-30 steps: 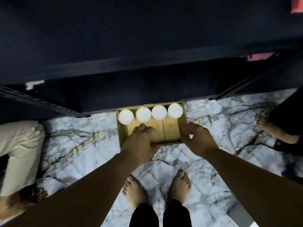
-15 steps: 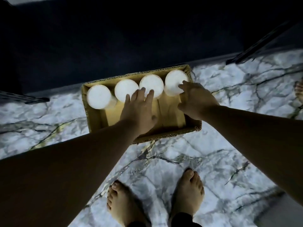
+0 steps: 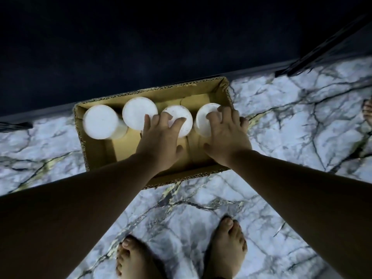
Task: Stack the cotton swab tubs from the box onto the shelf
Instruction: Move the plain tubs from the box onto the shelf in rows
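An open cardboard box [image 3: 96, 154] sits on the marble floor against a dark shelf unit [image 3: 141, 47]. Several white-lidded cotton swab tubs stand in a row along its far side. My left hand [image 3: 161, 141] curls its fingers over the lid of the third tub [image 3: 186, 119]. My right hand [image 3: 225, 137] curls its fingers over the rightmost tub [image 3: 202, 122]. The leftmost tub [image 3: 99, 121] and the second tub [image 3: 136, 113] stand untouched.
The marble floor [image 3: 291, 121] spreads to both sides of the box. My bare feet [image 3: 223, 252] stand just behind it. Another person's toes [image 3: 367, 111] show at the right edge. A dark shelf post [image 3: 330, 45] slants at the upper right.
My head has dropped closer to the box. Both hands moved forward from the box's near part onto the tubs, the left onto the third tub, the right onto the rightmost one.
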{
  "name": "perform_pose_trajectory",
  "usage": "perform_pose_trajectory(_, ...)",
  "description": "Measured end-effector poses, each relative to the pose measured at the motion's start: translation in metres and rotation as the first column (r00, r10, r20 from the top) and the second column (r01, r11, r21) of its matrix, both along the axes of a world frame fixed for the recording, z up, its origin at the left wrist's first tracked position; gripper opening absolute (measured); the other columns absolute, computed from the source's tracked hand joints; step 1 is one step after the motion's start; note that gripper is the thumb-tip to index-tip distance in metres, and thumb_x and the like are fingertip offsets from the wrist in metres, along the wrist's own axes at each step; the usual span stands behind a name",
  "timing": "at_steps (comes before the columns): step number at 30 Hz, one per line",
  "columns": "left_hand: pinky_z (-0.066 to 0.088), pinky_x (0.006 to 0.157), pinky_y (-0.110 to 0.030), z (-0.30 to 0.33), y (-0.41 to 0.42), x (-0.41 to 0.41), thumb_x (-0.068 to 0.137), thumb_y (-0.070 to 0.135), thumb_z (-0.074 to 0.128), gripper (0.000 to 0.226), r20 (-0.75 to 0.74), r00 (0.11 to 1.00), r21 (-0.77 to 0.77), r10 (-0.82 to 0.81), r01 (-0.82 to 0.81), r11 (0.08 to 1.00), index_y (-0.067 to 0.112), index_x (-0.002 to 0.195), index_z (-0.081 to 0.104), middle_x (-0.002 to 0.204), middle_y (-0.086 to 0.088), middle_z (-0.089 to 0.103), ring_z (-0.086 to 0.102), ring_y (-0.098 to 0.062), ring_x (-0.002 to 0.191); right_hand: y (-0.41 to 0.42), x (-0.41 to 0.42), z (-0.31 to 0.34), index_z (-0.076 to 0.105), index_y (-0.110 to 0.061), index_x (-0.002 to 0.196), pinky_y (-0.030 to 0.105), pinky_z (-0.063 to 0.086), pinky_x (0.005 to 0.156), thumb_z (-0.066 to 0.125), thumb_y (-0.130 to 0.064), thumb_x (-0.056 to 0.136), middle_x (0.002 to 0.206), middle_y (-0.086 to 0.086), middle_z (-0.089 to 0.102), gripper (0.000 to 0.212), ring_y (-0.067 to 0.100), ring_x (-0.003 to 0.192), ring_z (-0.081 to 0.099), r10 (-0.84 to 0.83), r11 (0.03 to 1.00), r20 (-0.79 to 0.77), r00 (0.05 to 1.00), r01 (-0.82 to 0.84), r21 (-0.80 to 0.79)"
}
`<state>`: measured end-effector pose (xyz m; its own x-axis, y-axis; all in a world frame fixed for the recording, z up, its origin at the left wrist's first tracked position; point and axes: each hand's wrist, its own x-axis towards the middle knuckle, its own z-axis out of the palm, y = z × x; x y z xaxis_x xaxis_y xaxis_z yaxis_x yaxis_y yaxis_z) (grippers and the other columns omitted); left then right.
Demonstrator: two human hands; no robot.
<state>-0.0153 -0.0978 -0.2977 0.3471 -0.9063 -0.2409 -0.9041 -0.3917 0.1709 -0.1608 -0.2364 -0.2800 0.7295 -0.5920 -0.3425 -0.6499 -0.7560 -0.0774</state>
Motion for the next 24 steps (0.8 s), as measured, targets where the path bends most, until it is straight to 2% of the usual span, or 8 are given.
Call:
perform_pose_trajectory(4,0.033,0.114,-0.053,0.000,-0.012,0.009,0.070,0.042,0.081,0.102,-0.055,0.997,-0.040,0.044,-0.046,0.998,0.027,0.155,0.027,0.143,-0.019,0.040,0.039,-0.038,0.128,-0.013,0.007,-0.004,0.024,-0.025,0.145,0.058,0.027,0.109,0.078,-0.048,0.067,0.159,0.007,0.024,0.097,0.033,0.146,0.021,-0.022,0.996,0.026,0.999,0.020,0.083)
perform_pose_trajectory(6,0.025,0.118,-0.053,-0.002,-0.020,0.015,0.072,0.045,0.080,0.101,-0.073,0.997,0.007,0.024,-0.024,1.000,0.027,0.156,0.025,0.145,-0.016,0.042,0.040,-0.037,0.132,-0.019,0.012,-0.006,0.024,-0.026,0.150,0.058,0.021,0.112,0.079,-0.046,0.069,0.156,0.003,0.031,0.100,0.029,0.148,0.018,0.009,0.994,0.000,1.000,-0.009,0.107)
perform_pose_trajectory(8,0.024,0.119,-0.052,-0.003,-0.024,0.018,0.072,0.048,0.078,0.097,-0.098,0.995,0.034,0.011,-0.008,0.999,0.025,0.154,0.031,0.143,-0.014,0.045,0.043,-0.034,0.132,-0.022,0.014,-0.004,0.028,-0.027,0.149,0.056,0.021,0.112,0.079,-0.046,0.070,0.144,0.003,0.040,0.096,0.028,0.141,0.027,0.023,0.994,-0.019,1.000,-0.021,0.111)
perform_pose_trajectory(12,0.045,0.100,-0.045,0.011,-0.018,0.015,0.067,0.049,0.083,0.097,-0.217,0.973,0.049,0.080,-0.072,0.996,0.025,0.150,0.039,0.138,-0.012,0.046,0.046,-0.033,0.124,-0.020,0.016,0.014,0.038,-0.028,0.144,0.050,0.032,0.103,0.080,-0.052,0.066,0.135,0.005,0.043,0.092,0.030,0.128,0.036,-0.043,0.979,0.018,0.999,0.038,0.202)
perform_pose_trajectory(17,0.047,0.098,-0.042,0.061,0.001,0.010,0.062,0.051,0.080,0.098,-0.374,0.907,0.147,0.193,-0.147,0.978,0.028,0.150,0.042,0.131,-0.010,0.045,0.047,-0.031,0.119,-0.016,0.004,0.063,0.043,-0.026,0.146,0.046,0.047,0.104,0.083,-0.045,0.059,0.139,0.006,0.037,0.097,0.032,0.127,0.042,-0.271,0.870,0.064,0.960,0.216,0.443)
perform_pose_trajectory(19,0.046,0.103,-0.039,0.090,0.011,0.012,0.063,0.049,0.081,0.099,-0.460,0.846,0.208,0.268,-0.191,0.959,0.030,0.151,0.039,0.131,-0.008,0.041,0.053,-0.030,0.117,-0.018,-0.007,0.089,0.047,-0.030,0.144,0.041,0.051,0.098,0.078,-0.048,0.053,0.133,0.000,0.040,0.098,0.027,0.122,0.050,-0.318,0.815,0.039,0.947,0.253,0.521)
perform_pose_trajectory(21,0.040,0.101,-0.029,0.116,0.020,0.011,0.066,0.044,0.083,0.097,-0.495,0.815,0.236,0.301,-0.208,0.949,0.032,0.151,0.037,0.132,-0.005,0.038,0.054,-0.027,0.119,-0.016,-0.020,0.111,0.052,-0.032,0.137,0.031,0.053,0.083,0.080,-0.047,0.051,0.124,-0.007,0.048,0.092,0.020,0.112,0.057,-0.362,0.772,0.057,0.931,0.265,0.578)
perform_pose_trajectory(24,0.030,0.095,-0.019,0.175,0.034,0.009,0.067,0.040,0.082,0.091,-0.521,0.786,0.205,0.334,-0.264,0.942,0.038,0.148,0.040,0.125,0.001,0.036,0.045,-0.019,0.126,-0.006,-0.036,0.166,0.056,-0.034,0.126,0.014,0.044,0.073,0.089,-0.030,0.060,0.117,-0.014,0.059,0.075,0.010,0.103,0.059,-0.422,0.725,0.124,0.898,0.253,0.640)
